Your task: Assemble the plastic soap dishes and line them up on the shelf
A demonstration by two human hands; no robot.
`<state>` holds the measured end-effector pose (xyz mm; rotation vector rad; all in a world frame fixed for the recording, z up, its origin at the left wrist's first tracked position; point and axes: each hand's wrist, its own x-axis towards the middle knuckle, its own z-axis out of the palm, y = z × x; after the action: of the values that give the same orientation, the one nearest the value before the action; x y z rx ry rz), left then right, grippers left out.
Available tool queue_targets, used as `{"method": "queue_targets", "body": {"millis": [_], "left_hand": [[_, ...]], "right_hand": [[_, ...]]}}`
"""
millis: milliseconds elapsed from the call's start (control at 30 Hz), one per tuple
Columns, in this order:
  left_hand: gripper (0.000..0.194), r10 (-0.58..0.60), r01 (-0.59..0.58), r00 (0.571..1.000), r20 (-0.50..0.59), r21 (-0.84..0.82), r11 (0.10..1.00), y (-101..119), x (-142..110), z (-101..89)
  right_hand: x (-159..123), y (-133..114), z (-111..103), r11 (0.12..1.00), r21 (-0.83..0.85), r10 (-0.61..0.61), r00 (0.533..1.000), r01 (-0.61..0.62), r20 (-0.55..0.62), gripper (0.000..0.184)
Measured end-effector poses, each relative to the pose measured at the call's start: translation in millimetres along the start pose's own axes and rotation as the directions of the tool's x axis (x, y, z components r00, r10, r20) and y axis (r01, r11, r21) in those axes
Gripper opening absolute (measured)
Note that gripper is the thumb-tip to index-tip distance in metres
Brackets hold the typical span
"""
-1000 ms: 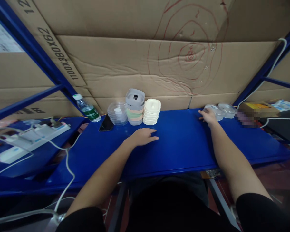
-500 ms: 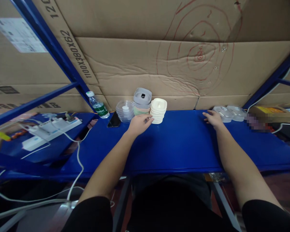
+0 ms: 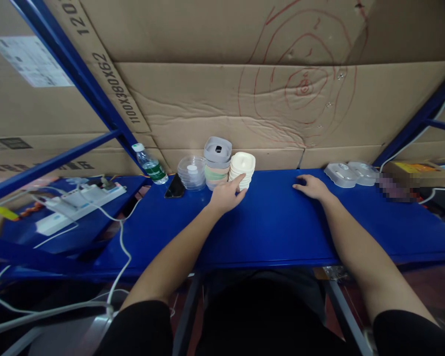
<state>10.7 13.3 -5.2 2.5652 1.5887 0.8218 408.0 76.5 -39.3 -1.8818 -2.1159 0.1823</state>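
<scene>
Over to the cream stack (image 3: 244, 160), upright on the blue desk (image 3: 270, 222) — and its near side is met by the left hand (image 3: 224, 196)! The index finger is stretched out across the stack's front, the thumb is held lower, and a moderate gap is left between them. Whether the stack is actually touched cannot be told from this angle, and nothing is seen to be gripped.

Across the desk, the right hand (image 3: 313, 188) is held palm down, its fingers loosely curved and parted from the thumb, with no object seen in them. Just beyond it, two clear containers (image 3: 350, 174) are set side by side, well apart from the cream stack.

On the other flank, the cream stack is closely neighboured by a pastel stack (image 3: 217, 174), topped by a grey piece (image 3: 217, 149). Next in line come the clear tubs (image 3: 192, 172), nested together, then a dark phone (image 3: 175, 187) laid flat and a water bottle (image 3: 153, 167) leaned a little in this view.

The step in hand is best judged as a reach to the cream stack, with no grasp made yet. For a grasp, the thumb and index finger would need to be brought squarely around one layer — gently, so the column is not toppled.
</scene>
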Motion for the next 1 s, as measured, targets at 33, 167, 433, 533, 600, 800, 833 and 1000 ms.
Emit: {"method": "queue_targets", "body": {"millis": [33, 167, 433, 533, 600, 800, 833, 1000], "left_hand": [[0.064, -0.007, 0.007, 1.000, 0.002, 0.005, 1.000, 5, 4, 2.3], [0.068, -0.091, 0.091, 0.996, 0.000, 0.012, 0.996, 9, 18, 4.5], [0.037, -0.102, 0.104, 0.992, -0.079, 0.017, 0.994, -7, 19, 8.1], [0.029, 0.002, 0.006, 0.991, -0.134, 0.062, 0.998, -14, 18, 12.7], [0.025, 0.091, -0.078, 0.980, -0.175, 0.080, 0.994, -18, 16, 13.7], [0.024, 0.225, -0.208, 0.948, -0.227, 0.093, 0.974, -20, -1, 6.6], [0.025, 0.256, -0.240, 0.943, -0.212, 0.097, 0.966, -19, -3, 5.5], [0.022, 0.396, -0.389, 0.917, -0.050, 0.104, 0.915, -8, -7, 6.0]], "right_hand": [[0, -2, 1, 1.000, -0.008, -0.018, 1.000, 0.018, 0.009, 0.059], [1, -6, 2, 0.999, -0.014, -0.046, 0.999, 0.046, 0.022, 0.057], [2, -4, 4, 0.999, -0.009, -0.047, 0.999, 0.047, 0.025, 0.060], [0, -4, 4, 0.998, 0.022, -0.052, 0.999, 0.051, 0.010, 0.060], [-1, -8, 2, 0.993, 0.107, -0.039, 0.999, 0.042, -0.025, 0.056], [-12, -54, -14, 0.561, 0.827, 0.038, 0.997, 0.032, -0.065, 0.056], [-15, -65, -17, 0.466, 0.882, 0.007, 0.997, 0.067, -0.080, 0.057], [-28, -97, -22, 0.253, 0.966, -0.173, 0.985, 0.047, -0.002, 0.065]]}}
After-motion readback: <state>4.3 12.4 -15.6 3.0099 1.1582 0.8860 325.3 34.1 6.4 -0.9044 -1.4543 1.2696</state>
